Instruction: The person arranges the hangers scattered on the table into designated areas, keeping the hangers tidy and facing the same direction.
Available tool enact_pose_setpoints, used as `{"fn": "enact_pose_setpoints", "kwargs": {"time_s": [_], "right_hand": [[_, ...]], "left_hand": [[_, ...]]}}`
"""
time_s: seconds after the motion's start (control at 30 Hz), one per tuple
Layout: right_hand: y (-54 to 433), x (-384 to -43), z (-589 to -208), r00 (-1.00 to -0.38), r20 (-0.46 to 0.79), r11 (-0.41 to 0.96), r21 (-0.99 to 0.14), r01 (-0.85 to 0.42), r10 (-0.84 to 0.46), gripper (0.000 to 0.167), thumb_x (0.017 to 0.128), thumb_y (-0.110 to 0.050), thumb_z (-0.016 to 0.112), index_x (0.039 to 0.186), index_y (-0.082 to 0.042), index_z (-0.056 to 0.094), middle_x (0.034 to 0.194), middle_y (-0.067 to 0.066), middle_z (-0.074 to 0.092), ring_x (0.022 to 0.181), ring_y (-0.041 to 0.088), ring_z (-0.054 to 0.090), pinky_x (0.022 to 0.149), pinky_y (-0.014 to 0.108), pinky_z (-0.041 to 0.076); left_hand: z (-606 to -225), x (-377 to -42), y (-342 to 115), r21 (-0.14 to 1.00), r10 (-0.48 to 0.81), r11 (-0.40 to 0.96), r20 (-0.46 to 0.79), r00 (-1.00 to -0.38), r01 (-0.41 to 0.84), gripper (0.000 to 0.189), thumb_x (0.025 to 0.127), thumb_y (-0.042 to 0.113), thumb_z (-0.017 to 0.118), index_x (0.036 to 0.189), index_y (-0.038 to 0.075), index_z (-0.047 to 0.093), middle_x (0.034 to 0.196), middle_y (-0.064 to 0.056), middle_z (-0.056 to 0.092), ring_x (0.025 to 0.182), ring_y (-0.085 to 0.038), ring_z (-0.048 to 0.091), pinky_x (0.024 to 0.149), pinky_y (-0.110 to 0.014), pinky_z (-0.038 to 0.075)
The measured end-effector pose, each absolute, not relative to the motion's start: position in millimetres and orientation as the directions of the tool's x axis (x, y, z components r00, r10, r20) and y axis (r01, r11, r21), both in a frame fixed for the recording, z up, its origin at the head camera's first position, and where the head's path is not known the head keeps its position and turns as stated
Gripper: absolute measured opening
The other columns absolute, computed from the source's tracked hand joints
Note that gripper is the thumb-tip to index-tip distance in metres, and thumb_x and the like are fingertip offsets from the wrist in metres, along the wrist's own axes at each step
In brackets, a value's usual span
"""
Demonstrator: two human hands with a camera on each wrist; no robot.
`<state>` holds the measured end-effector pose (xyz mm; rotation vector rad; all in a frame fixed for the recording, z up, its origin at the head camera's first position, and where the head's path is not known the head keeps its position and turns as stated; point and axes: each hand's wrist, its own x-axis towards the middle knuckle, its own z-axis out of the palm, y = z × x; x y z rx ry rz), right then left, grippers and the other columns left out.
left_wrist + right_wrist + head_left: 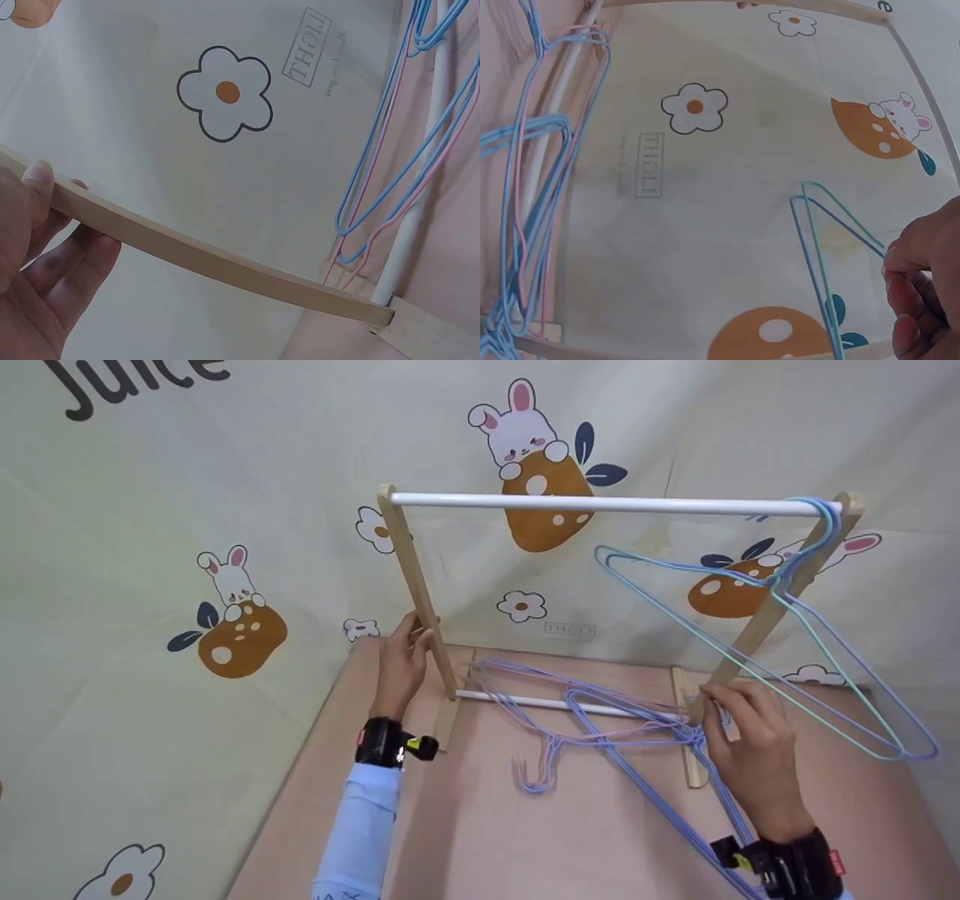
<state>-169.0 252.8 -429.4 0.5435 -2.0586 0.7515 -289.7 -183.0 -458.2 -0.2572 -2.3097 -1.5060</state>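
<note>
A small clothes rack has wooden sides and a white top rail [600,504]. My left hand [403,664] grips its left upright [411,562], thumb on one side and fingers on the other, as the left wrist view shows. Low on the right upright [765,622], my right hand [757,754] holds on with curled fingers, partly covering the wood. Blue and green hangers [679,615] hang by their hooks at the rail's right end. In the right wrist view, these hangers [817,255] pass behind my right fingers [911,259].
Several blue and pink hangers [630,765] lie in a tangle across the rack's lower white bar [517,701] and the pinkish table [585,847]. Wooden feet [696,769] support the rack. Behind stands a pale cloth backdrop [300,495] printed with rabbits and flowers.
</note>
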Motion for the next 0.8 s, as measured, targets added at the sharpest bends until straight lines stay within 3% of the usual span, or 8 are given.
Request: {"fn": "enact_pose_setpoints", "kwargs": {"time_s": [0.17,0.43,0.63,0.8], "right_hand": [[250,-168,-448,-0.573,0.809,0.718,-0.322,-0.618,-0.131,0.037,0.071,0.026,0.077,0.102,0.006,0.073,0.096,0.016,0.064,0.084,0.028,0.056,0.070,0.024,0.041],[260,-166,-475,-0.678,0.724,0.749,-0.377,-0.545,-0.129,0.034,0.076,0.021,0.077,0.105,0.002,0.074,0.098,0.012,0.064,0.092,0.026,0.059,0.077,0.020,0.044],[280,-172,-492,-0.739,0.673,0.791,-0.442,-0.423,-0.019,0.026,0.079,0.017,0.078,0.102,0.005,0.073,0.094,0.015,0.063,0.084,0.025,0.058,0.068,0.019,0.038],[299,-182,-491,-0.756,0.647,0.800,-0.503,-0.327,0.098,0.029,0.083,0.009,0.079,0.110,0.009,0.069,0.097,0.022,0.063,0.083,0.034,0.060,0.067,0.014,0.036]], "left_hand": [[-459,-291,-183,0.834,-0.046,0.410,0.424,-0.904,0.370,0.036,0.105,0.005,0.054,0.140,0.001,0.056,0.128,-0.014,0.065,0.117,-0.026,0.064,0.095,-0.031,0.056],[-459,-291,-183,0.826,-0.055,0.420,0.436,-0.898,0.375,0.036,0.105,0.005,0.055,0.140,-0.001,0.056,0.129,-0.013,0.065,0.117,-0.025,0.064,0.095,-0.028,0.055],[-460,-290,-183,0.835,-0.058,0.400,0.435,-0.899,0.378,0.036,0.104,0.002,0.054,0.141,0.001,0.056,0.129,-0.014,0.065,0.117,-0.027,0.064,0.095,-0.030,0.055],[-461,-289,-182,0.842,-0.060,0.396,0.422,-0.905,0.366,0.037,0.104,0.002,0.055,0.141,0.002,0.056,0.129,-0.014,0.065,0.117,-0.027,0.064,0.096,-0.032,0.055]]}}
